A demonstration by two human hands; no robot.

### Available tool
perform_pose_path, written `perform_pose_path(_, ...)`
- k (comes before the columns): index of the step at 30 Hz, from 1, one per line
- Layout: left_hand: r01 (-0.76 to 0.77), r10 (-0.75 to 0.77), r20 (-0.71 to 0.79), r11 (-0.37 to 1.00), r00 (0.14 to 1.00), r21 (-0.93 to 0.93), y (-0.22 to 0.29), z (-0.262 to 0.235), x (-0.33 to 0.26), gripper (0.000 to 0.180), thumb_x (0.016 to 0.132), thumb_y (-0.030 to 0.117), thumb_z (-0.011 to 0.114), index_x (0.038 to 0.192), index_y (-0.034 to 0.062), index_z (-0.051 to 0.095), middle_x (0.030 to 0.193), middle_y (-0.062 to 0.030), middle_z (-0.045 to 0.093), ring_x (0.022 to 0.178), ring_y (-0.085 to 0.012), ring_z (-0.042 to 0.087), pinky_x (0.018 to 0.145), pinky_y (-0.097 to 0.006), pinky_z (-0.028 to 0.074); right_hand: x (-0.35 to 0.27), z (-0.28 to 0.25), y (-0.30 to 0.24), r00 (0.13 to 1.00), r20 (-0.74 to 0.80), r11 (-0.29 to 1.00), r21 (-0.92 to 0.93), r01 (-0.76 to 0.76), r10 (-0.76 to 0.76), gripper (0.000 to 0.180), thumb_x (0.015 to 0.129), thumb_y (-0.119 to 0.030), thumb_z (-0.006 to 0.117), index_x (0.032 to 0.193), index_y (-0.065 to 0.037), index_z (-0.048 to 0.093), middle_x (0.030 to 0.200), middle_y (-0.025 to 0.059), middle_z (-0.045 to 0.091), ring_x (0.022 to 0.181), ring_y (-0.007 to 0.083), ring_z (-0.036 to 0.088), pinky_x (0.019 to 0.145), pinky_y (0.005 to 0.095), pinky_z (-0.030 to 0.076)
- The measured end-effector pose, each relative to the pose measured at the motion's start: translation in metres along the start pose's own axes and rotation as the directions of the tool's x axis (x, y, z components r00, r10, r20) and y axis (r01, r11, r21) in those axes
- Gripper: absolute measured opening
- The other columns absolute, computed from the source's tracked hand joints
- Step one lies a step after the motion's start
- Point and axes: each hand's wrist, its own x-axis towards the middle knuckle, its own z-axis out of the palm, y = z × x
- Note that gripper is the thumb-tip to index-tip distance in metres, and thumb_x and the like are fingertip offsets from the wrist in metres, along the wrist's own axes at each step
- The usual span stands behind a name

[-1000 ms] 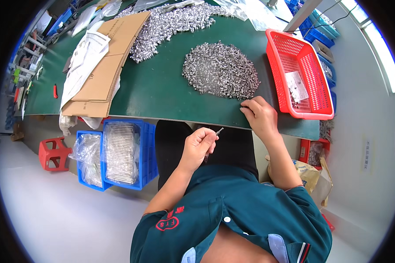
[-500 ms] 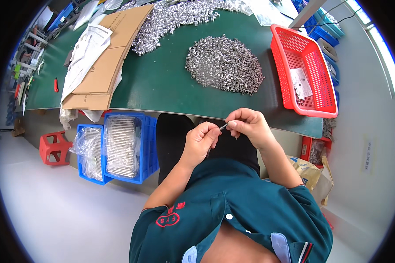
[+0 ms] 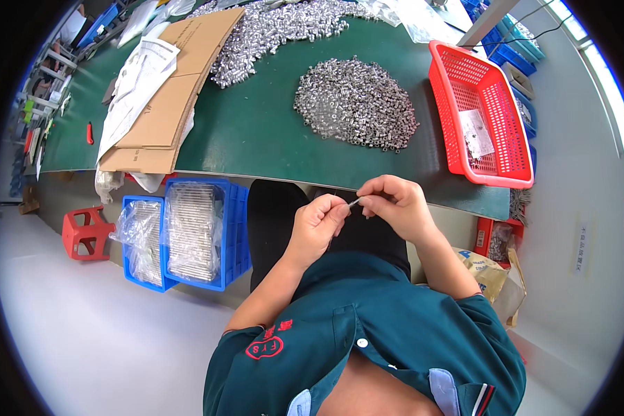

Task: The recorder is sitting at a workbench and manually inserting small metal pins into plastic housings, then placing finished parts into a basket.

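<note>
- Thin metal pin [image 3: 354,202] is pinched between the left hand [image 3: 317,225] and the right hand [image 3: 394,206], both closed on it, held over the lap just below the counter [image 3: 256,132] edge.
- A fitting step is judged to be in hand; steady alignment of the fingertips is called for next.
- The heap of small silver parts [image 3: 356,104] lies at 12 o'clock, the red basket [image 3: 506,104] at 2 o'clock, the blue crates [image 3: 187,232] at 9 o'clock.
- Compared with a second ago, the right hand has been brought off the counter edge to the pin.
</note>
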Motion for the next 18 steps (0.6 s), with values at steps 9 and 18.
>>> perform_pose_path(9,0.107,-0.094,0.1,0.986,0.99,-0.128,0.003,0.0,-0.001,0.017,0.093,0.017,0.054,0.089,0.0006,0.058,0.07,-0.0027,0.057,0.055,-0.0042,0.043,0.055,-0.02,0.04,-0.005,0.008,-0.005,0.997,0.041,0.996,-0.065,-0.067,0.07,0.011,0.083,-0.002,0.062,0.093,0.003,0.063,0.076,0.0036,0.062,0.067,0.0076,0.058,0.062,0.0221,0.049)
perform_pose_path(18,0.13,-0.121,0.058,0.974,0.991,-0.188,0.002,-0.004,0.001,0.022,0.093,0.021,0.055,0.083,0.0014,0.057,0.059,0.002,0.048,0.052,-0.0034,0.044,0.048,-0.018,0.034,0.024,-0.056,0.013,0.768,-0.265,0.517,-0.85,0.099,-0.584,0.014,0.076,-0.004,0.066,0.091,-0.004,0.065,0.085,0.0108,0.061,0.07,0.0242,0.062,0.061,0.0315,0.05)
